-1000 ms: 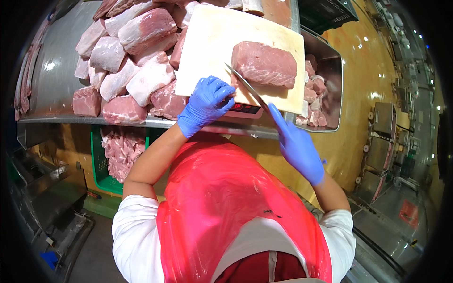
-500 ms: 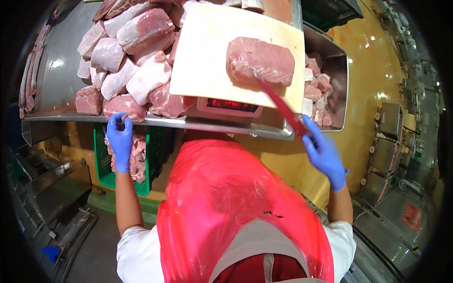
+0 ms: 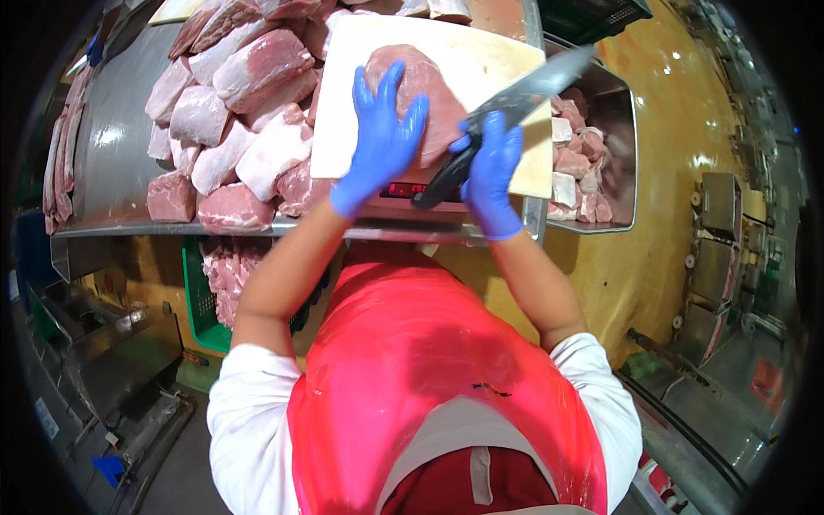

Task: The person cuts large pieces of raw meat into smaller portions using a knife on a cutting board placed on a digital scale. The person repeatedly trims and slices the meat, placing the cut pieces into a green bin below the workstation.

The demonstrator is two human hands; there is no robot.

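Note:
A large pink piece of boneless meat (image 3: 436, 99) lies on a cream cutting board (image 3: 343, 94) at the table's front edge. My blue-gloved left hand (image 3: 382, 129) rests over the left side of this piece, fingers spread. In my blue-gloved right hand (image 3: 493, 167) is a knife (image 3: 549, 79). Its black handle points toward me, and its wide blade slants away to the right over the board's right edge. A scale's red display (image 3: 408, 190) shows just below the board, partly hidden by my left wrist and the handle.
Many meat pieces (image 3: 219, 146) are heaped on the steel table (image 3: 112, 129) left of the board. A steel tub (image 3: 633, 154) with meat chunks stands on the right. Below the table's front edge sits a green crate (image 3: 196, 300) of meat trimmings.
My left hand has moved from the table's front edge onto the meat on the board. The meat has turned and shifted left. My right hand has come inward, with the knife blade now pointing away.

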